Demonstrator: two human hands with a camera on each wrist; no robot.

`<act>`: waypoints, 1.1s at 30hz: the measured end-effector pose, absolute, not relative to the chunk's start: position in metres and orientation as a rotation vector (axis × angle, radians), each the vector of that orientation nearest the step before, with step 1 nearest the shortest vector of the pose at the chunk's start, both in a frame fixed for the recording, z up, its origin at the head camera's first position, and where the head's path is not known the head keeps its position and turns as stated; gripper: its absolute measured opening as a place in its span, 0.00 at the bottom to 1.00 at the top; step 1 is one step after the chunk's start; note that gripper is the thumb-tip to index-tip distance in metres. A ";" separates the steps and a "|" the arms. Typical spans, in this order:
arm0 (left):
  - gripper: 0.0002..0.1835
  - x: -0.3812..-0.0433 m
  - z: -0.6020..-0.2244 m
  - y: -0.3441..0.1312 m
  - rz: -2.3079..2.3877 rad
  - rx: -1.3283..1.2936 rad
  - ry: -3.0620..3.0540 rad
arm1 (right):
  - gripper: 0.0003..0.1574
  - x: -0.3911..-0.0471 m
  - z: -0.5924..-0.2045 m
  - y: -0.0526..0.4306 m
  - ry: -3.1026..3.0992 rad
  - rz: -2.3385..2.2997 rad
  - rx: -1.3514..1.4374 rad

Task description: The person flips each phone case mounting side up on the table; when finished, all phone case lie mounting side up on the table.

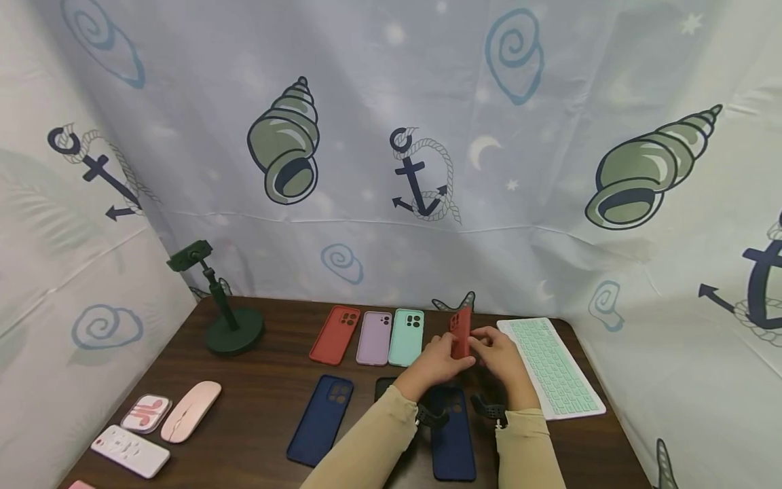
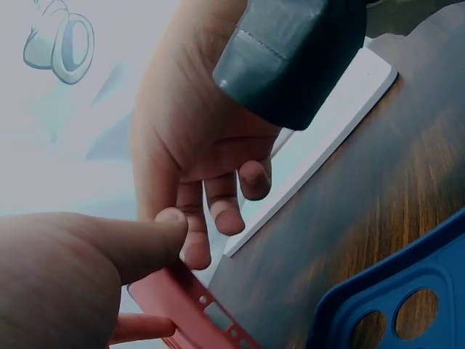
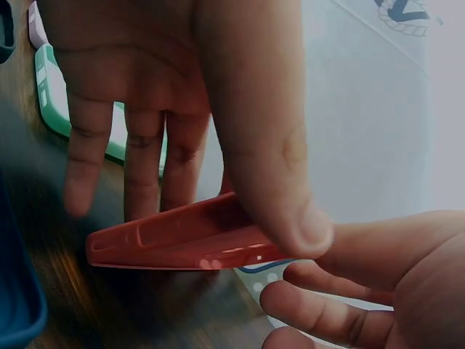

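Observation:
A red phone case stands on edge between both hands above the table's back right part. My left hand pinches it from the left, thumb on its inner side and fingers behind in the right wrist view. From the other side my right hand pinches the case near its end, the two thumbs close together. In the left wrist view the case's edge shows small cutouts. Below the wrists lies a dark blue phone case; a black case beside it is mostly hidden by the left arm.
Red, lilac and mint cases lie in a back row. Another blue case lies in front. A keyboard is right; a green stand, mouse, earphone box and remote are left.

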State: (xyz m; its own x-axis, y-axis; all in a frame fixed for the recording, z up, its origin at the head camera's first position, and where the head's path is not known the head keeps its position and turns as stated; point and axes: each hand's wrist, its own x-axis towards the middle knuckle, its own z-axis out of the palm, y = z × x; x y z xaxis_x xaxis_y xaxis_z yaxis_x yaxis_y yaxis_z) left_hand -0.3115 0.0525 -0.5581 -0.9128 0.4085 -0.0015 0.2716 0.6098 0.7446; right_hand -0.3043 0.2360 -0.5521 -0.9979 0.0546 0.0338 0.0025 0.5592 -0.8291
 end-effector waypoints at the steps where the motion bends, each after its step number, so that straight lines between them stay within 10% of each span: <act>1: 0.38 -0.312 -0.558 0.053 1.193 0.559 2.665 | 0.20 -0.305 -0.552 0.235 -2.729 1.446 -0.051; 33: 0.20 -0.313 -0.547 0.028 1.265 0.410 2.747 | 0.17 -0.302 -0.565 0.222 -2.983 1.489 0.047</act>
